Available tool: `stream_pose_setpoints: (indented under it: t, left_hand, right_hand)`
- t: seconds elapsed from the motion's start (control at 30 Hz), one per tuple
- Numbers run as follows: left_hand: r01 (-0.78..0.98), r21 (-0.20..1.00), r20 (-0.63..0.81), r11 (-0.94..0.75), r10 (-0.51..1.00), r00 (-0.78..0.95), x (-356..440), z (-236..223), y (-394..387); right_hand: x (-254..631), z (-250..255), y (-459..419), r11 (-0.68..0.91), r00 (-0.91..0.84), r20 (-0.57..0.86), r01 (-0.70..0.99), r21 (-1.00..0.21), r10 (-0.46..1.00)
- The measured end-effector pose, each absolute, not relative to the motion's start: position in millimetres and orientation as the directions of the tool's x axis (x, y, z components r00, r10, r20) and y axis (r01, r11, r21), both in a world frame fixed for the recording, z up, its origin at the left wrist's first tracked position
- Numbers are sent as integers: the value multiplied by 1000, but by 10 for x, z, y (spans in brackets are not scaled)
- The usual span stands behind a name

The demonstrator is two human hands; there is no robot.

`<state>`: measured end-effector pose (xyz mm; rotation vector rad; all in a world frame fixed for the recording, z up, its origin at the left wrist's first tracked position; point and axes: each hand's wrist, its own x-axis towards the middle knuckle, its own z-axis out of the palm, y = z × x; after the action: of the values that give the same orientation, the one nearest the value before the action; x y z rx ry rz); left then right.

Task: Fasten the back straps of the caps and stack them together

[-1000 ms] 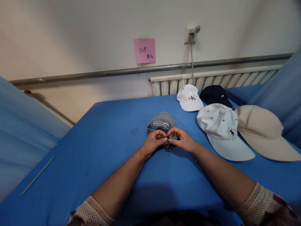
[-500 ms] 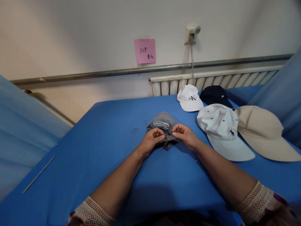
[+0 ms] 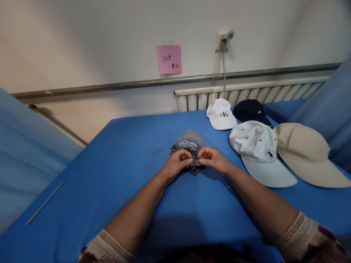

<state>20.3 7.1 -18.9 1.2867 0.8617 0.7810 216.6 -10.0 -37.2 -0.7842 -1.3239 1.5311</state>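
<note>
A grey baseball cap (image 3: 191,138) with white lettering lies on the blue-covered table (image 3: 131,153) in front of me, its adjusting strap (image 3: 195,163) toward me. My left hand (image 3: 177,163) pinches the left part of that strap between thumb and fingers. On the other side my right hand (image 3: 213,160) pinches the strap near its buckle, close to the left fingertips. The hands partly cover the strap and the lower rim of the cap.
To the right sit a white cap (image 3: 221,114), a dark navy cap (image 3: 252,111), a pale cap (image 3: 259,149) and a beige cap (image 3: 307,151). A thin stick (image 3: 44,203) lies at the left. Behind are a radiator (image 3: 246,95) and a rail (image 3: 131,85).
My right hand has slid left along the strap, bringing its fingertips nearer to my left hand. The left hand and the cap have stayed nearly in place.
</note>
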Motion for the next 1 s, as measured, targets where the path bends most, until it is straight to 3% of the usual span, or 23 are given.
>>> stream_pose_setpoints:
  t: [0.33,0.43,0.53,0.6,0.7,0.87,1.0]
  left_hand:
    - [104,986,-166,129,799,577,49,-60,65]
    - [126,990,-117,65,874,472,8,-51,116]
    - [240,966,0,-95,930,367,-13,-53,156]
    - [353,903,116,-244,931,347,-17,-54,163]
    - [521,717,218,-464,858,464,-15,-41,146]
    - [629,455,142,-631,749,648,-49,40,100]
    - [625,332,144,-706,693,706,-96,124,85]
  right_hand:
    - [2240,-320,-165,-118,-680,-7,-117,-986,733]
    - [2226,-368,-129,-83,-606,-10,-92,-992,796]
    - [2192,-474,-55,2,-404,27,-60,-998,914]
    - [2169,-572,3,40,-257,43,-15,-999,965]
    - [2155,-717,76,81,-74,76,69,-994,994]
    - [2177,-829,124,98,45,110,201,-975,993]
    - [2184,-841,119,88,-2,91,271,-959,996]
